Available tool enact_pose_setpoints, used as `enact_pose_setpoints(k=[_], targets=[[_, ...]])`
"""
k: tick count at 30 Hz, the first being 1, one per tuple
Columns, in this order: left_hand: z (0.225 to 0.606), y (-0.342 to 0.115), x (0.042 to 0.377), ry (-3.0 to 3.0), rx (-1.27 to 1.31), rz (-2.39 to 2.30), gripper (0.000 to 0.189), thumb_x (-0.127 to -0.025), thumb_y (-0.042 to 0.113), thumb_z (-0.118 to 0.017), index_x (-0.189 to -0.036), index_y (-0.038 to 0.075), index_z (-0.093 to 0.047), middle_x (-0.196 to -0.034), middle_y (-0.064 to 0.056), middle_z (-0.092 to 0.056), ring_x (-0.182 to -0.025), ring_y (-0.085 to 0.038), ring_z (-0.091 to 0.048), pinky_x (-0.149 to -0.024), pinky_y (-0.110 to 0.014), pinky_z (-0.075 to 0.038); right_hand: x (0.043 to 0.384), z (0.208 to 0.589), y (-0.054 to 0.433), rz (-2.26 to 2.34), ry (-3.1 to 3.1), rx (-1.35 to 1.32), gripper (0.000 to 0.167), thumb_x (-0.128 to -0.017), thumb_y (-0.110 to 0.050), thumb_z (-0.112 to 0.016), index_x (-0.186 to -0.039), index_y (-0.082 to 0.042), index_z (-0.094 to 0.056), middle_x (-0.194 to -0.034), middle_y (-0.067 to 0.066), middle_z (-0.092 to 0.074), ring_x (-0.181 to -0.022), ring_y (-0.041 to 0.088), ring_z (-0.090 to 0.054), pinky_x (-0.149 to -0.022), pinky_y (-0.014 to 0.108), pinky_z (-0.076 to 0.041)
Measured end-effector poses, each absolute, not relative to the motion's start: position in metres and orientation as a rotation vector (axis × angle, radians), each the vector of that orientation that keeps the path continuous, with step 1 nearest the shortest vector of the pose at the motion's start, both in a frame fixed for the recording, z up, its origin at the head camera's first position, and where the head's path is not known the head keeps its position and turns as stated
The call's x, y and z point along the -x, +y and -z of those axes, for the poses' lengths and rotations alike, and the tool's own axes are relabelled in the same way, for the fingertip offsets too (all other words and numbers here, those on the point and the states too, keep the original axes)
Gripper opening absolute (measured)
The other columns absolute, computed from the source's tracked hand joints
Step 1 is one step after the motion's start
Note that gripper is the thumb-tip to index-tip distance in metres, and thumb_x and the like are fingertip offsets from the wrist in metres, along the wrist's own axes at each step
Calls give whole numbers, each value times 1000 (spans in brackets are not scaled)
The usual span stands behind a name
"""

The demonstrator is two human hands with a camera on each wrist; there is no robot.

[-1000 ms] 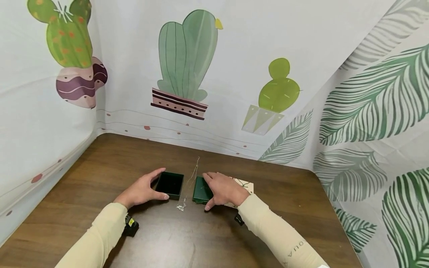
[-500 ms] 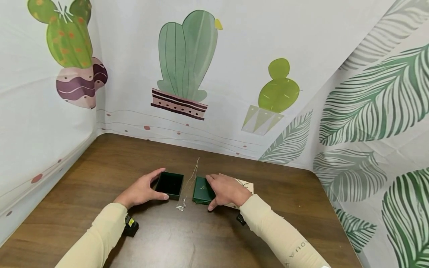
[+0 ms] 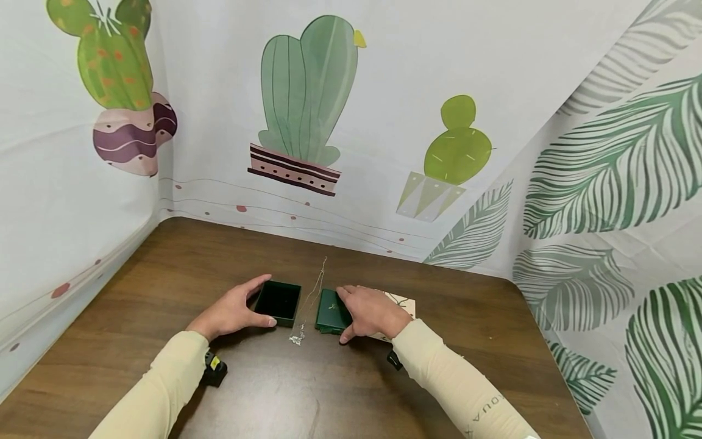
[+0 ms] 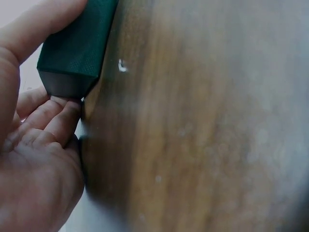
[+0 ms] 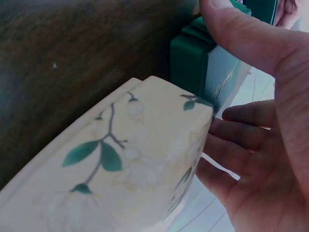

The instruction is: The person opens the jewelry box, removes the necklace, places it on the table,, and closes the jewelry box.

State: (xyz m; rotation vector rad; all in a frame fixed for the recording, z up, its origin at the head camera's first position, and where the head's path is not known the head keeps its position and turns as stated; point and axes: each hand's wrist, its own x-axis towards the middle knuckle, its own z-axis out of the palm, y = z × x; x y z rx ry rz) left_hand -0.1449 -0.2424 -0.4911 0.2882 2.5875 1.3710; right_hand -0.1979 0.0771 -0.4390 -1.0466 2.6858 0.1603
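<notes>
My left hand (image 3: pixel 233 311) grips an open dark green jewelry box (image 3: pixel 284 322) from its left side, thumb at the near corner and index finger at the far one. In the left wrist view the fingers meet the end of the box (image 4: pixel 79 43). My right hand (image 3: pixel 375 311) spans a flat green box lid (image 3: pixel 331 308) with a small gold mark, thumb at its near edge and fingers at its far edge. Its right part is hidden under the hand. Between the two lies a thin chain necklace with a silvery pendant (image 3: pixel 297 336).
A cream floral-printed box or folded bag (image 3: pixel 404 303) lies under and beside my right hand, and its print shows larger in the right wrist view. The brown wooden table (image 3: pixel 263 390) meets cloth walls printed with cacti and leaves at the back and sides.
My right hand has shifted slightly right over the green lid, uncovering the gold mark. My left hand, the open box and the necklace have stayed in place.
</notes>
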Motion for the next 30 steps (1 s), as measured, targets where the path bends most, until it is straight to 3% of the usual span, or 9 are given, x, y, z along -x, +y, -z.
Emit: enact_pose_setpoints(k=[19,30], targets=[[494,-244,146,2539,-285,-1434,110,-76,36,-93,-162,6,-31,-167,-27,-31,-155,-50,-30,-121,-63,-34,202,437,81,-74,2685,1083,96,-80,-53,-86,-151,-1,-50,-156,12,-54,-140,27,-57,-115,38,-48],[495,-242,146,2505,-351,-1549,115,-75,22,-94,-162,-4,-24,-166,-24,-36,-153,-50,-31,-122,-63,-29,204,428,79,-92,2693,1140,95,-80,-54,-87,-150,1,-52,-154,14,-57,-139,29,-58,-114,38,-49]])
